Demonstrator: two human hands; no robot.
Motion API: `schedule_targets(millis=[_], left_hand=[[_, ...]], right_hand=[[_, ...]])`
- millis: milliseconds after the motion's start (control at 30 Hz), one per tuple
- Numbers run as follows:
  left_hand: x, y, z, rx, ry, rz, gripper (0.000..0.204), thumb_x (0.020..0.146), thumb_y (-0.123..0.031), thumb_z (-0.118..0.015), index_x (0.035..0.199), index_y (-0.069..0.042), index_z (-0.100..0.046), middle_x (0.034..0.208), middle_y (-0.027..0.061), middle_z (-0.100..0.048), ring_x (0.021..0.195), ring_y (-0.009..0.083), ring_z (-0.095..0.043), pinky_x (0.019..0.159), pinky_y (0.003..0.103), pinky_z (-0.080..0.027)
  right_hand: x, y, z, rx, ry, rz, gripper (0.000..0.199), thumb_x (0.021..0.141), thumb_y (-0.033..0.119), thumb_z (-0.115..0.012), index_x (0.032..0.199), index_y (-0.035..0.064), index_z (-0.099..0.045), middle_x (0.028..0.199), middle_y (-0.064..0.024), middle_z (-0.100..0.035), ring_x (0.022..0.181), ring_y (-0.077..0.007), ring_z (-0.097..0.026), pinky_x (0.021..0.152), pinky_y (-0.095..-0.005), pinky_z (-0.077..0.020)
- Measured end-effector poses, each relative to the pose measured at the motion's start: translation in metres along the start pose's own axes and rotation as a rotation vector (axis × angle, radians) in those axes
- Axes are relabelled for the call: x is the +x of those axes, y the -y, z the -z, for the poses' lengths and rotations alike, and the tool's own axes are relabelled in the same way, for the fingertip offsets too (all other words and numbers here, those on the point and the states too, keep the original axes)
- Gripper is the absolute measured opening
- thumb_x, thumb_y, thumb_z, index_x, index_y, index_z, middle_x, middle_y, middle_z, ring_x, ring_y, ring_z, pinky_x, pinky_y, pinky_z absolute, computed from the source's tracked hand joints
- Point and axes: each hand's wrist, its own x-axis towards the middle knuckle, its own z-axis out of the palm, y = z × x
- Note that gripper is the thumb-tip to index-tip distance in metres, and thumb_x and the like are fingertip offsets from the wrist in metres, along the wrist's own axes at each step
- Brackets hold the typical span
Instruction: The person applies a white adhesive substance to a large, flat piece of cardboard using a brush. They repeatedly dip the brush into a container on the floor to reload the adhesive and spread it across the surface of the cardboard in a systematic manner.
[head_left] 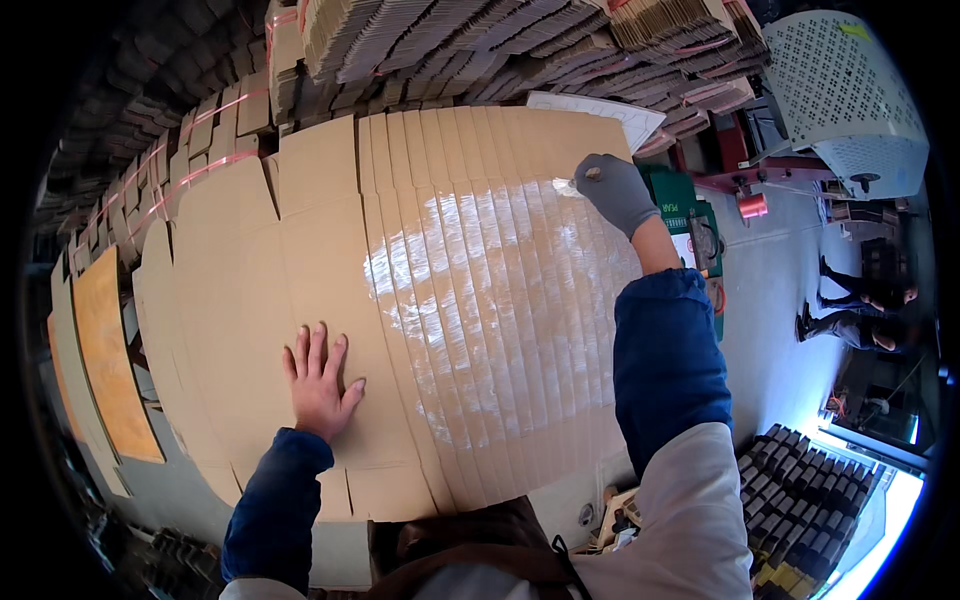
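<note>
Flattened cardboard box sheets lie in front of me, fanned so that a row of narrow overlapping strips shows on the right. A shiny, whitish, wet-looking coating covers much of these strips. My left hand, bare, rests flat with fingers spread on the plain brown part of the top sheet. In a grey glove, my right hand is closed over the far right of the strips. A small whitish bit shows at its fingers; what it belongs to is hidden by the hand.
Tied stacks of folded cardboard rise along the far side and left. A perforated pale machine guard stands far right, with green boxes beside my right arm. Two people are at the right. Dark stacked pieces sit lower right.
</note>
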Motion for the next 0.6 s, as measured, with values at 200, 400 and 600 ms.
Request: schedule_targets(millis=[200,400,600], left_hand=[[-0.002,0.002,-0.002,0.010,-0.004,-0.004,0.071,0.083,-0.039,-0.062,0.146,-0.012,-0.044,0.160,0.0181,-0.026,0.148,0.0423,-0.017,0.116,0.063,-0.008],[-0.003,0.004,-0.002,0.027,0.018,-0.005,0.071,0.083,-0.038,-0.059,0.146,-0.009,-0.042,0.160,0.0194,-0.024,0.149,0.0428,-0.016,0.117,0.063,-0.007],[-0.003,0.005,-0.003,0.027,-0.003,-0.029,0.072,0.084,-0.038,-0.059,0.147,-0.009,-0.041,0.161,0.0196,-0.023,0.149,0.0431,-0.015,0.116,0.063,-0.007]], right_hand=[[-0.016,-0.037,0.056,0.367,-0.086,-0.210,0.013,0.083,0.016,-0.069,0.093,0.0088,-0.069,0.082,-0.0127,-0.071,0.073,-0.0238,-0.069,0.070,-0.0326,-0.0537],[0.003,0.005,0.027,0.495,0.042,-0.149,0.015,0.084,0.020,-0.066,0.091,0.0070,-0.068,0.078,-0.0150,-0.069,0.071,-0.0281,-0.068,0.070,-0.0357,-0.0538],[0.014,-0.013,0.020,0.118,0.013,-0.114,0.018,0.083,0.025,-0.064,0.090,0.0085,-0.065,0.085,-0.0191,-0.069,0.084,-0.0389,-0.066,0.076,-0.0439,-0.0527]])
